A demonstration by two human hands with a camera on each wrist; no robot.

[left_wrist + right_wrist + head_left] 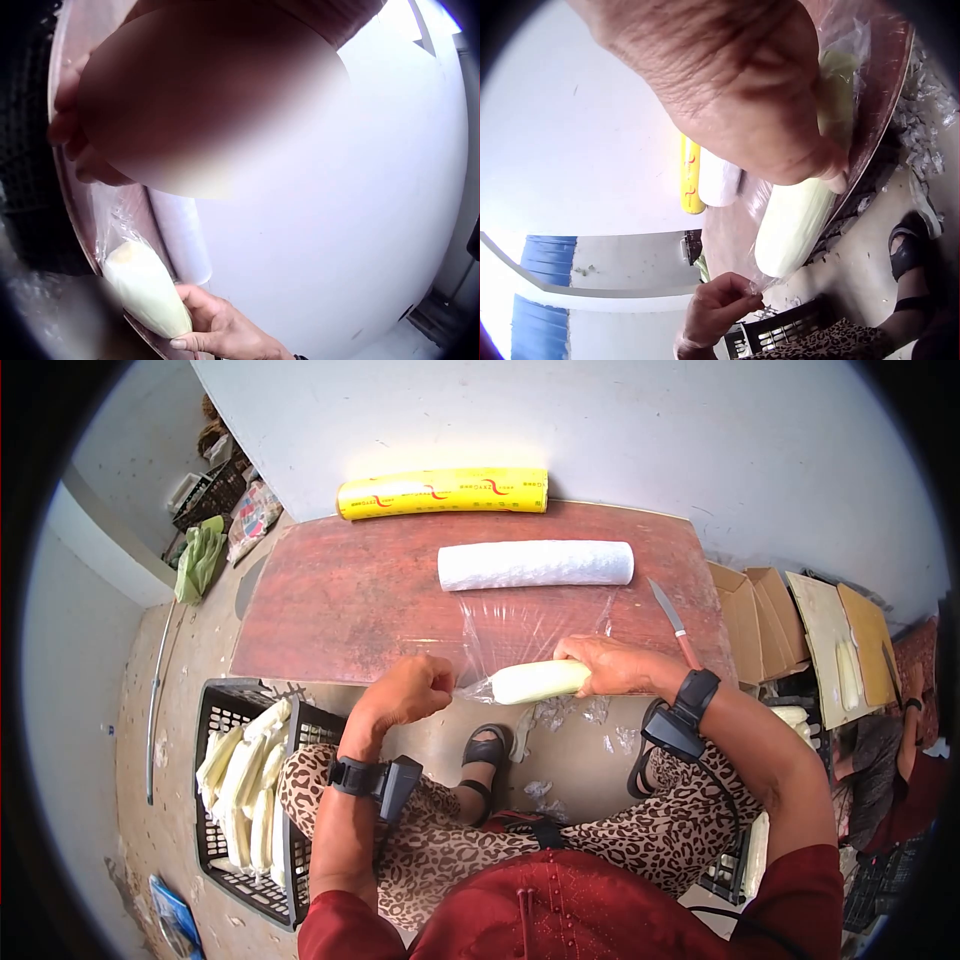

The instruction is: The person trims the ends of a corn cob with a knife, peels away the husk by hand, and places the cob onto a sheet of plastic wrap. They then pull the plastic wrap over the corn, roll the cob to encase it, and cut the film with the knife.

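Observation:
A pale green ear of corn (535, 682), its inner husk on, lies level at the near edge of the reddish table (330, 600). My right hand (620, 665) grips its right end, thumb on the near side in the right wrist view. Clear cling film (500, 622) runs from the white roll (535, 565) down to the corn and bunches past its left end. There my left hand (718, 311) pinches the gathered film between thumb and fingers. In the left wrist view a blur covers part of that hand.
A yellow printed roll (440, 492) lies at the table's back by the wall. A knife (668, 615) rests at the right. Black crates of pale ears stand left (295, 830) and right. Film scraps (545, 795) litter the floor. Another person's arm (912, 710) shows far right.

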